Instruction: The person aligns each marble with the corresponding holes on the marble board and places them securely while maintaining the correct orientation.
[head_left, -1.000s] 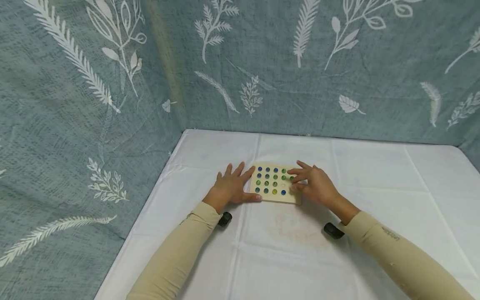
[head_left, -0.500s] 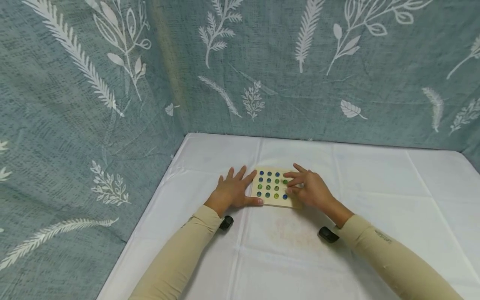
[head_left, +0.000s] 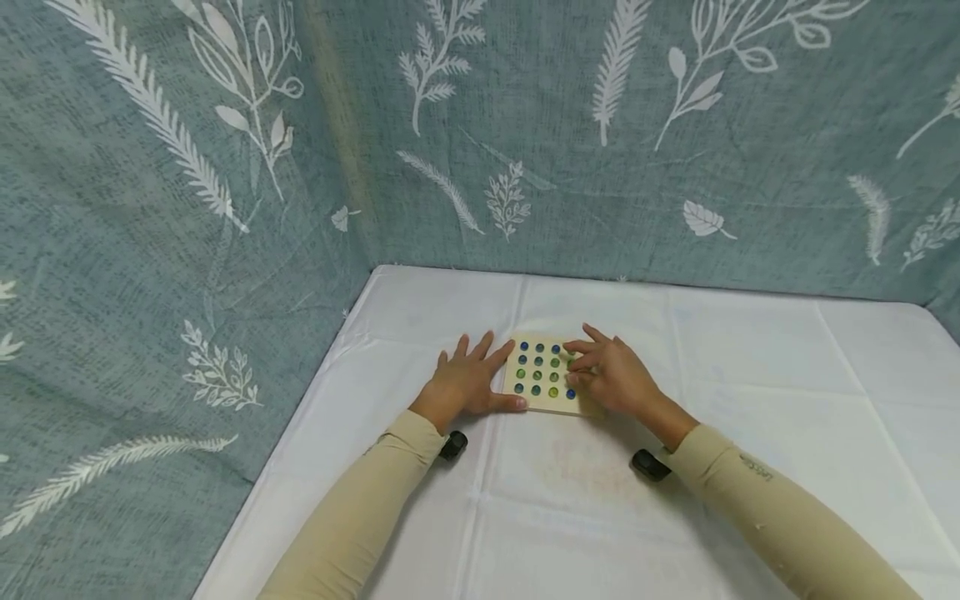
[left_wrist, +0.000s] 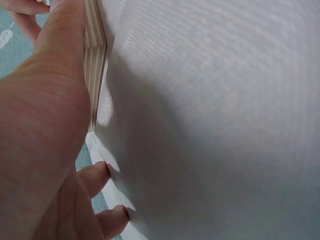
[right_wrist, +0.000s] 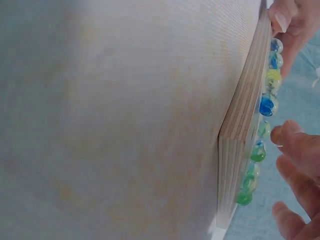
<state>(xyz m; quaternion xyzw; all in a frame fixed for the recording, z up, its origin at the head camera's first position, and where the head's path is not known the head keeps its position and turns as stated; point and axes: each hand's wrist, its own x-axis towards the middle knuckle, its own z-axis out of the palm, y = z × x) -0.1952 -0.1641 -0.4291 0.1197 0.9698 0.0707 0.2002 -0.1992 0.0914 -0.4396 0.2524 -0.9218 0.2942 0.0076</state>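
Left hand (head_left: 461, 385) flat, thumb bracing square plywood marble board (head_left: 546, 377); right hand (head_left: 611, 377), fingers relaxed, over marbles (right_wrist: 266, 105). Right wrist view alone shows ply layers.

Both forearms in beige sleeves reach forward and converge. The left hand (head_left: 463, 382) lies flat, fingers spread, thumb stretched right. The right hand (head_left: 611, 375) hovers palm-down, fingers loosely bent, fingertips (right_wrist: 283, 134) pointing left.

Head overview; wrist close-ups of board (head_left: 550, 379)
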